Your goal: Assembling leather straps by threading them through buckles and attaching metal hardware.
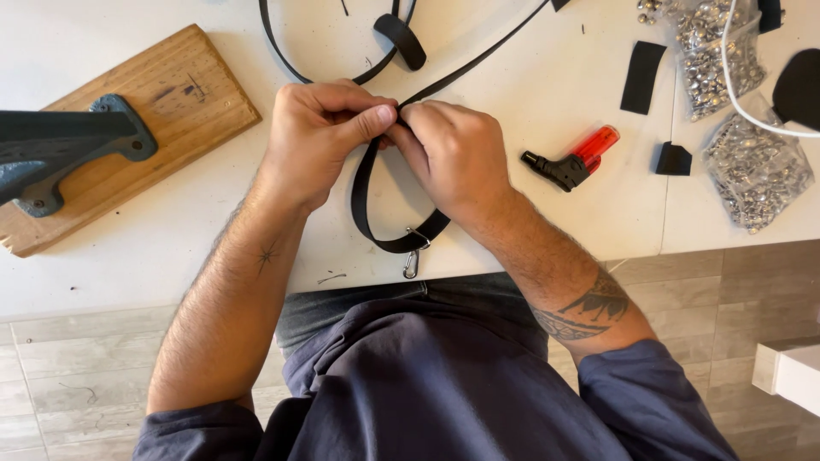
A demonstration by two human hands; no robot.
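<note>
Both hands meet over the white worktop [530,111], pinching the same spot of a black strap [366,183]. The left hand [329,128] is clenched, thumb pressed flat on the strap; the right hand [453,154] grasps it from the other side, fingertips touching the left thumb. Below the hands the strap curves into a loop near the worktop's edge, where a small metal clip [412,259] hangs from it. The rest of the strap runs up and away towards the far side. To work this fold well, it seems wise to keep both layers square and edges aligned, with firm even pressure from the thumbs. A red-and-black lighter [574,160] lies near the right hand, bags of metal rivets [756,171] beyond it, and a wooden board [175,98] with an iron tool [60,149] sits left.
</note>
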